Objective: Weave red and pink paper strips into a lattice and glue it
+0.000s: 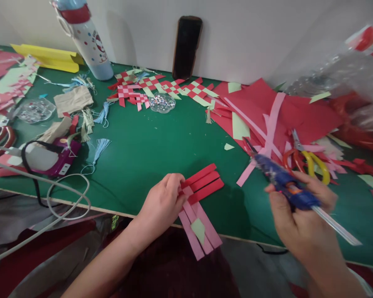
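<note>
At the table's front edge my left hand point(164, 203) is closed on a woven paper piece point(202, 223), made of red strips pointing right and pink strips hanging over the edge. A small pale green paper diamond point(198, 230) lies on the pink strips. My right hand point(301, 219) is wrapped round a blue hot glue gun point(282, 180), its nozzle pointing to the upper left. A clear glue stick point(337, 225) sticks out of its back end. The gun is apart from the woven piece. My left fingers hide the weave's corner.
Finished woven paper fish point(174, 87) lie along the back beside a dish of small beads point(162, 103). Red paper sheets point(311, 107) and scissors point(317, 163) are at the right. A bottle point(93, 45) and phone point(187, 47) stand behind. Cables point(77, 176) and tassels point(101, 149) are left.
</note>
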Tool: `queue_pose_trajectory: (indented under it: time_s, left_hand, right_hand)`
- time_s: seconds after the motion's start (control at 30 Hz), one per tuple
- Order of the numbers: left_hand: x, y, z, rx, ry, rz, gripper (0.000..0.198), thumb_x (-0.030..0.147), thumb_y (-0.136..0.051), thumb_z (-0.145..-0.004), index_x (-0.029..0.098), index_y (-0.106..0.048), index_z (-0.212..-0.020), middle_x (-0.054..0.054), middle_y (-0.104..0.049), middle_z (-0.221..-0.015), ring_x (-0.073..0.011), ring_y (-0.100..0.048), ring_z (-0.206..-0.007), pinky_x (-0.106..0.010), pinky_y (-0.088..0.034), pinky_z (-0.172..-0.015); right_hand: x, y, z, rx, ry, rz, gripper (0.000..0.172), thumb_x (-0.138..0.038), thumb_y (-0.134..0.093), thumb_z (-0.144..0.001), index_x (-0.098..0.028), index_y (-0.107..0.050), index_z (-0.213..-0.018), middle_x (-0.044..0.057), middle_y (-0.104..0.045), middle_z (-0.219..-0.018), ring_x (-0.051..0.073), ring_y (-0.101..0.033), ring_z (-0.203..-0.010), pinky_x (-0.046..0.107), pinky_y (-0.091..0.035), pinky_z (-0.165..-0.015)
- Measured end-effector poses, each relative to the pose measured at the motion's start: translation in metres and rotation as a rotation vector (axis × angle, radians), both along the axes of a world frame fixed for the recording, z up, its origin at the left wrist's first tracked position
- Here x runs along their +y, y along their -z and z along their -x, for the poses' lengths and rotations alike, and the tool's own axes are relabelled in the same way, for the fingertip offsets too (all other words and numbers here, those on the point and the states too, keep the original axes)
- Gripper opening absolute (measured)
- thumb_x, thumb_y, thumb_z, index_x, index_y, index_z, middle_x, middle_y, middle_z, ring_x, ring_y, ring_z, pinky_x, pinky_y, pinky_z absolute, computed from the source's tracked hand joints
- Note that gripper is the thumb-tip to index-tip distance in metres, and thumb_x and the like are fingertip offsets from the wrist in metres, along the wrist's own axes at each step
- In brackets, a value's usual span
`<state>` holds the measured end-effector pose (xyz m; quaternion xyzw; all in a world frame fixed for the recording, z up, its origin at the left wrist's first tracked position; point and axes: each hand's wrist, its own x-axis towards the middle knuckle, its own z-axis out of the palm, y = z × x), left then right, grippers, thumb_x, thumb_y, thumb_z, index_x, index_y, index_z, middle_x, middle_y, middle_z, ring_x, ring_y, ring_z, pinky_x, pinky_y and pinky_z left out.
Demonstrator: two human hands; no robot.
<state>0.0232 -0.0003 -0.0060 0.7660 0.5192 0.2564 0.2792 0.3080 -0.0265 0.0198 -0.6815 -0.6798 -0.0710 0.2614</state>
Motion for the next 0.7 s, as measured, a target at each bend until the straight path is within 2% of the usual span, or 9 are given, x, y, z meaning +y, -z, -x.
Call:
queue_pose_trajectory:
  time_s: [0.03, 0.1, 0.2, 0.27, 0.47, 0.6, 0.7]
  left_hand:
    - [0.000, -0.001, 0.001, 0.018, 0.016, 0.000, 0.017, 0.011, -0.055, -0.086, 0.018, -0.051, -0.100, -0.002, -0.056, -0.088, -0.0144, -0.056, -0.072, -0.028, -0.049, -0.066]
    - [0.001, -0.003, 0.002, 0.047, 0.045, -0.004, 0.014, 0.011, -0.053, -0.088, 0.018, -0.055, -0.100, -0.004, -0.058, -0.093, -0.0153, -0.058, -0.075, -0.030, -0.051, -0.069]
    - [0.002, -0.003, 0.004, 0.077, 0.063, -0.007, 0.016, 0.013, -0.054, -0.090, 0.017, -0.059, -0.104, -0.005, -0.059, -0.096, -0.0165, -0.061, -0.079, -0.032, -0.054, -0.072]
    - [0.003, -0.003, 0.004, 0.082, 0.073, -0.010, 0.015, 0.016, -0.054, -0.092, 0.017, -0.060, -0.105, -0.006, -0.059, -0.097, -0.0168, -0.062, -0.080, -0.032, -0.055, -0.074]
    - [0.005, -0.004, 0.003, 0.081, 0.104, -0.048, 0.014, 0.018, -0.053, -0.093, 0.016, -0.063, -0.104, -0.007, -0.060, -0.096, -0.0174, -0.064, -0.083, -0.033, -0.056, -0.078]
    - [0.005, -0.009, 0.005, 0.060, 0.119, -0.050, 0.017, 0.017, -0.053, -0.093, 0.016, -0.064, -0.106, -0.007, -0.061, -0.096, -0.0166, -0.063, -0.083, -0.033, -0.056, -0.079]
    - [0.004, -0.012, 0.010, -0.036, 0.154, -0.042, 0.016, 0.018, -0.052, -0.094, 0.017, -0.064, -0.105, -0.006, -0.064, -0.096, -0.0160, -0.063, -0.086, -0.031, -0.055, -0.078]
  right_hand:
    - [0.000, 0.002, -0.010, -0.077, 0.030, -0.033, 0.059, -0.052, -0.048, -0.091, -0.010, -0.048, -0.134, 0.023, -0.055, -0.127, 0.036, -0.056, -0.118, 0.050, -0.047, -0.098]
    - [0.000, 0.007, -0.028, -0.179, 0.114, 0.004, 0.070, -0.052, -0.046, -0.091, -0.008, -0.037, -0.145, 0.025, -0.055, -0.130, 0.040, -0.054, -0.121, 0.056, -0.045, -0.100]
    - [-0.002, 0.016, -0.046, -0.258, 0.285, 0.179, 0.070, -0.052, -0.040, -0.093, -0.011, -0.032, -0.149, 0.025, -0.058, -0.130, 0.043, -0.057, -0.116, 0.061, -0.045, -0.095]
    - [-0.002, 0.022, -0.051, -0.295, 0.327, 0.251, 0.070, -0.052, -0.038, -0.093, -0.010, -0.033, -0.149, 0.025, -0.059, -0.128, 0.043, -0.057, -0.114, 0.059, -0.047, -0.092]
    - [0.003, 0.031, -0.059, -0.264, 0.354, 0.364, 0.077, -0.061, -0.035, -0.089, -0.013, -0.033, -0.150, 0.024, -0.060, -0.123, 0.045, -0.057, -0.111, 0.055, -0.049, -0.086]
    - [-0.002, 0.030, -0.071, -0.204, 0.241, 0.356, 0.078, -0.062, -0.037, -0.088, -0.015, -0.033, -0.150, 0.021, -0.063, -0.120, 0.041, -0.059, -0.110, 0.052, -0.048, -0.091]
    - [-0.009, 0.023, -0.076, -0.218, 0.179, 0.320, 0.077, -0.060, -0.043, -0.089, -0.014, -0.034, -0.150, 0.021, -0.064, -0.119, 0.038, -0.060, -0.112, 0.049, -0.047, -0.094]
